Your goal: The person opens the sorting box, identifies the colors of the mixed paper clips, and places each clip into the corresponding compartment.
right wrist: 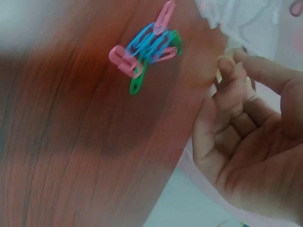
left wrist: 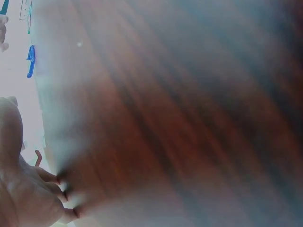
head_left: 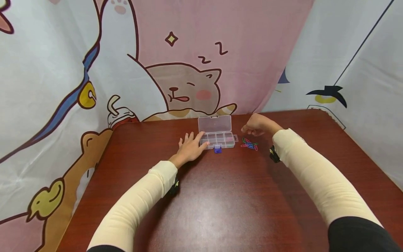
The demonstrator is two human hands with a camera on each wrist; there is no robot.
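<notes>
A clear plastic compartment box [head_left: 217, 146] lies near the table's far edge, its lid [head_left: 215, 124] raised. Its blue latch [head_left: 217, 149] hangs at the front; something pinkish shows in a right-hand compartment. My left hand [head_left: 190, 147] touches the box's left end with thumb and forefinger, the fingers spread. Right of the box is a small pile of pink, blue and green paper clips [head_left: 249, 144]. My right hand [head_left: 257, 125] hovers just beyond them, fingers bent, thumb and forefinger tips close together. Whether anything lies between those tips is unclear in the right wrist view.
The dark red-brown wooden table [head_left: 226, 203] reaches back to a cartoon-printed curtain [head_left: 252, 56]. A clear hanging tab [head_left: 235, 138] juts from the right end of the box towards the clips.
</notes>
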